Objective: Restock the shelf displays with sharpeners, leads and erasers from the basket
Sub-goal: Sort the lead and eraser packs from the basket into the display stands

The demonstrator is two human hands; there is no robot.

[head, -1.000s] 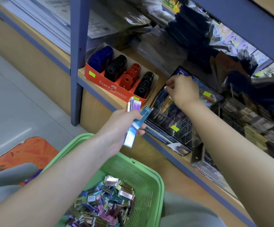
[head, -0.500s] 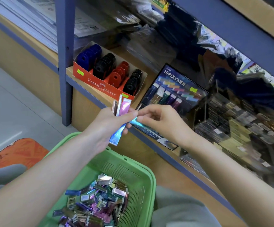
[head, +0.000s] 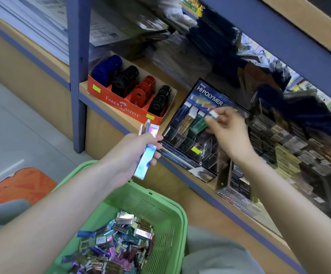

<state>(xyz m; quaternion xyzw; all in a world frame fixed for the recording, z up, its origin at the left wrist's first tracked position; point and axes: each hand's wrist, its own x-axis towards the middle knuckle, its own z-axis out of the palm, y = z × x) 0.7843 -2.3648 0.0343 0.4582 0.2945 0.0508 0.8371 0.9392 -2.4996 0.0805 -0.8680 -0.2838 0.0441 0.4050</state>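
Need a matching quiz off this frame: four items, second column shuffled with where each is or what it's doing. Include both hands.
Column A
1. left hand
2. right hand
3. green basket
4. red sharpener box

Column B
a. on the shelf, left of the Hi-Polymer display
b. grips several lead cases, fanned
c. pinches one green case at the display
d. below the shelf edge, holding loose cases

Pairs: 1-b, 2-c, 3-d, 4-a
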